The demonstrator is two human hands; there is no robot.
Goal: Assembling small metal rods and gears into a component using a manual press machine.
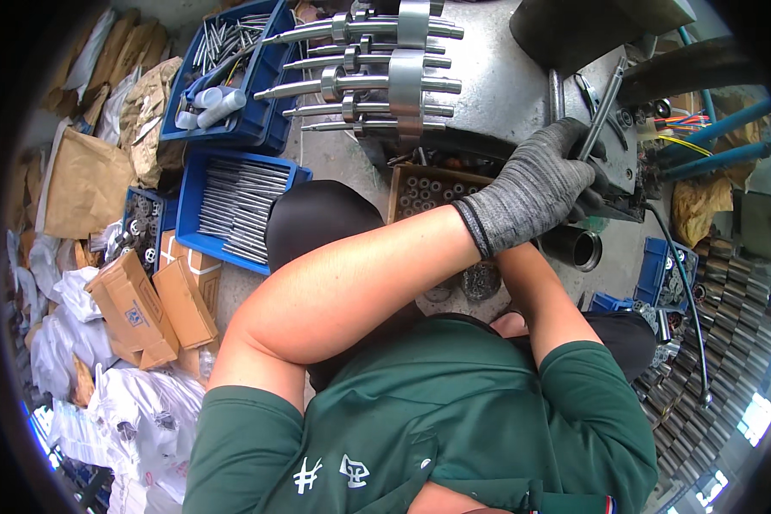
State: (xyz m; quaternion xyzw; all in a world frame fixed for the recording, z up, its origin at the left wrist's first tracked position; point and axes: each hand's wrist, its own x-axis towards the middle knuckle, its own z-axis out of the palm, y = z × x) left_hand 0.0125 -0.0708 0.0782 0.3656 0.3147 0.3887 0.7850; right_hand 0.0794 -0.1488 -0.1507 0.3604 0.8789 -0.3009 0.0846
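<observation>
My left hand (531,184), in a grey knit glove with dark fingertips, reaches across to the bench's right side. Its fingers close round the lower end of a slim metal shaft (606,107), which points up and away. My right forearm (544,291) runs up beneath the left hand, which mostly hides my right hand; its fingers cannot be made out. Just beyond the gloves lie dark-handled pliers (604,107) on the metal bench (497,94). Several shafts with ring-shaped bearings (338,83) rest across upright metal supports (406,73) at the bench's left.
Blue crates hold loose shafts (236,201), with another crate (261,103) behind. A wooden box of small round parts (424,193) stands below the bench. A dark metal tube (578,248) lies near my right forearm. Cardboard boxes (137,304) and plastic bags (137,411) crowd the left.
</observation>
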